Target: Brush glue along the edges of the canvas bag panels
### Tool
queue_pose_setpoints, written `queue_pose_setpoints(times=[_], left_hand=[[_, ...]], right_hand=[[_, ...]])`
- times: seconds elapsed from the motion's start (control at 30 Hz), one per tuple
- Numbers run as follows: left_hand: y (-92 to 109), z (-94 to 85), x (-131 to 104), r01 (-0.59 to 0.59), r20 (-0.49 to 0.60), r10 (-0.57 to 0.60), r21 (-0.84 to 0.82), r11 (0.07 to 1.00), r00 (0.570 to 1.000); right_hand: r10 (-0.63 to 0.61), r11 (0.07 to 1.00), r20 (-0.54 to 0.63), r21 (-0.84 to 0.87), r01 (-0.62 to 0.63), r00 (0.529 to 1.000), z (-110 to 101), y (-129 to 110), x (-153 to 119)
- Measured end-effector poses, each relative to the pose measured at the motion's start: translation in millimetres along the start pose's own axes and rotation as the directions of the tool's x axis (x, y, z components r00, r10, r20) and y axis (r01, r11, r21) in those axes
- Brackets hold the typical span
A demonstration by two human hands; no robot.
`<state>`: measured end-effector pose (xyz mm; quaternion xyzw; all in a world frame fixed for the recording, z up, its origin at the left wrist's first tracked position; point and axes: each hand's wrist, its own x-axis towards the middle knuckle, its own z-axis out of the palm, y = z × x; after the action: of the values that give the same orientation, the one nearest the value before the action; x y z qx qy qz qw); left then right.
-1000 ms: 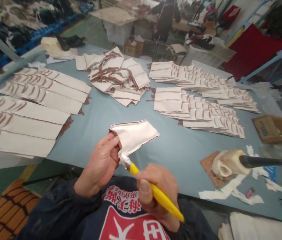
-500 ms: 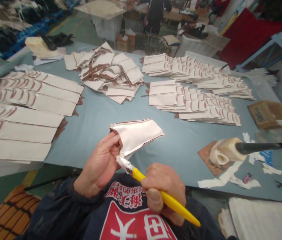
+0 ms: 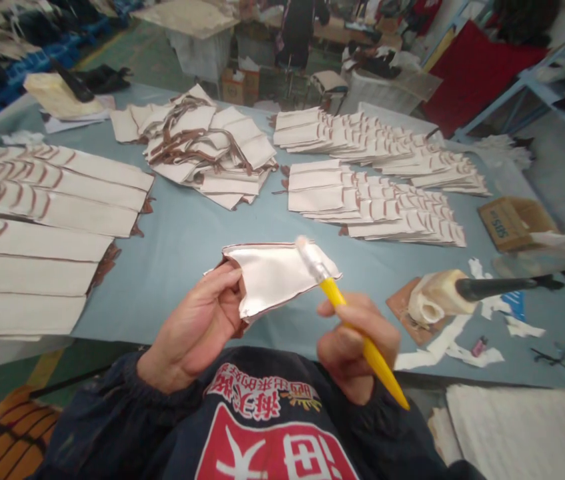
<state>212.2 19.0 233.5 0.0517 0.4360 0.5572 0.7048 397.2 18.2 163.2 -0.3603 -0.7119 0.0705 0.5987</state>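
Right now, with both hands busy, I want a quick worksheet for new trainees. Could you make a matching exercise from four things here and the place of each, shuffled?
Things
1. Yellow-handled brush
2. Cream piece
3. Cardboard box
4. Jumbled heap

Places
A. Toward the right end of the table
B. Gripped by the left hand
C. Between the left rows and the right rows
D. Gripped by the right hand

Pairs: 1-D, 2-B, 3-A, 4-C
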Motion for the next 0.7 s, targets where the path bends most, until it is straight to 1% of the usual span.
queue_pose_setpoints(times=[0.03,0.1,0.17,0.23,0.3,0.33,0.37,0.4,0.43,0.47,0.5,0.53,0.6,0.63,0.7], left_hand=[[1.3,3.6,1.3,0.028,0.005,-0.028,-0.005,1.0,1.0],[2.9,11.2,5.7,0.102,0.029,-0.102,-0.014,0.995,0.994],[2.4,15.6,11.9,0.174,0.062,-0.173,-0.008,0.985,0.983],[-0.2,12.4,17.6,0.182,0.075,-0.184,0.029,0.983,0.98],[-4.5,0.7,20.4,0.126,0.08,-0.137,0.129,0.984,0.987],[-7.0,-7.1,20.2,0.066,0.082,-0.084,0.211,0.975,0.993],[-9.5,-15.0,19.0,-0.007,0.091,-0.023,0.317,0.948,0.996],[-11.9,-22.0,17.1,-0.084,0.108,0.04,0.437,0.896,0.993],[-14.2,-27.3,14.8,-0.149,0.138,0.087,0.554,0.819,0.987],[-16.5,-30.6,12.4,-0.203,0.177,0.113,0.653,0.73,0.978],[-18.7,-31.7,10.4,-0.24,0.221,0.113,0.721,0.65,0.969],[-20.7,-30.9,9.1,-0.267,0.261,0.098,0.76,0.592,0.96],[-24.1,-26.0,8.7,-0.317,0.321,0.09,0.782,0.536,0.943],[-25.1,-23.2,9.6,-0.337,0.334,0.105,0.777,0.531,0.937],[-25.4,-19.1,12.1,-0.348,0.338,0.126,0.752,0.559,0.933]], right_hand=[[-0.058,0.997,-0.054,-0.053,0.056,0.997,3.5,12.0,1.0],[-0.132,0.988,-0.046,-0.085,0.128,0.99,14.2,32.3,4.0],[-0.135,0.987,-0.013,-0.094,0.133,0.991,25.0,44.7,7.3],[-0.105,0.989,-0.036,-0.112,0.1,0.994,30.7,49.8,10.8],[-0.067,0.989,-0.088,-0.141,0.055,0.994,29.5,50.5,14.3],[-0.05,0.987,-0.106,-0.156,0.033,0.993,27.2,50.2,15.8],[-0.034,0.985,-0.121,-0.17,0.013,0.992,24.4,49.7,17.1],[-0.017,0.983,-0.128,-0.183,-0.007,0.992,21.8,49.2,17.9],[-0.001,0.981,-0.129,-0.193,-0.024,0.992,19.9,48.7,18.0],[0.011,0.979,-0.127,-0.2,-0.037,0.992,19.0,48.2,17.5],[0.022,0.978,-0.126,-0.203,-0.047,0.992,19.1,47.7,16.4],[0.04,0.976,-0.123,-0.206,-0.065,0.992,20.0,47.2,14.6],[0.092,0.973,-0.102,-0.203,-0.111,0.991,22.4,46.5,10.6],[0.121,0.972,-0.084,-0.194,-0.135,0.989,22.8,46.3,9.0],[0.176,0.97,-0.051,-0.159,-0.182,0.983,20.0,45.0,8.7]])
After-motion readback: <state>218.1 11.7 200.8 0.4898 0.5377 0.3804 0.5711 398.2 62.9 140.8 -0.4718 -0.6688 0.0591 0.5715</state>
